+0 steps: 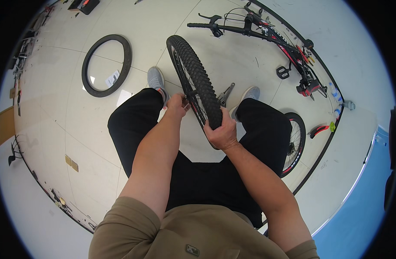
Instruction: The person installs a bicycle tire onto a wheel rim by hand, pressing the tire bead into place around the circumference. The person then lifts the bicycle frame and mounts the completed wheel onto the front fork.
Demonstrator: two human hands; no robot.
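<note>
So the person's got a bike wheel (198,77) up on edge between their spread knees, and the tyre on it is proper chunky: matte black rubber, rows of blocky knobs running along the crown. Thin dark spokes fan in on the left side toward a dark hub (193,93).

Right hand (224,131) has a solid grasp on the near end of the wheel, thumb round the left side and fingers on the right, so most of the wheel stretches away beyond that grip. Left hand (177,105) is in at the hub on the left side, fingers curled; can't tell if it's actually pinching anything there.

Past the right hand there's a grey metal piece (226,93) on the floor, angular with a slim arm, just beside the tyre. Floor (94,134) is pale glossy tile. A loose black tyre (127,56) lies flat over to the left, a plain ring with nothing inside but tile and a bit of paper (112,78). Up on the right is a black-and-red bike frame (288,52) with handlebar (239,29) attached, and a second wheel (301,144) sits beside the right knee.
</note>
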